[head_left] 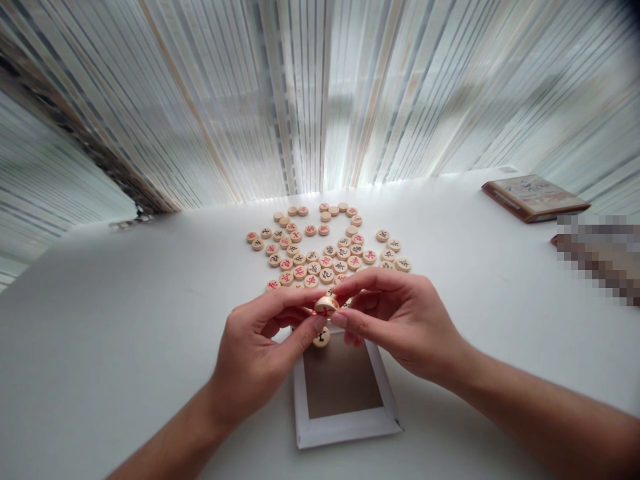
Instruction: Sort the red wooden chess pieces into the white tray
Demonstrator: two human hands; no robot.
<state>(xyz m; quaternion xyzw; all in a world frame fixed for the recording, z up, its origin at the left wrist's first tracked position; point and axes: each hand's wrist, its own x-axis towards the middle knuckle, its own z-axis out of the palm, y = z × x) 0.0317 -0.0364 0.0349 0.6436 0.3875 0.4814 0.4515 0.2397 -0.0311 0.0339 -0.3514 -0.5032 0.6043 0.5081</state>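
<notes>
- A round wooden xiangqi piece (327,305) is between the two hands, above the far edge of a shallow white-rimmed box (350,432); it is tilted, with red marking on its lower part.
- Being a disc, it has no long axis; neither hand is clearly nearer, as fingertips meet it from both sides.
- The left hand (275,333) pinches it from the left with thumb and forefinger.
- The right hand (387,317) closes on it from the right, thumb near and forefinger far, the other fingers curled behind.
- A black-marked piece (321,337) shows just below the left thumb, over the box's far left part; whether it lies inside or is held cannot be told.
- The box stands open on the white table (125,347), its near part showing only bare brown bottom.
- Beyond the hands, loose xiangqi pieces (327,275) lie spread out, red-marked, black-marked and some blank side up.
- At the far right lies a flat brown-edged box (537,193), well apart from them.
</notes>
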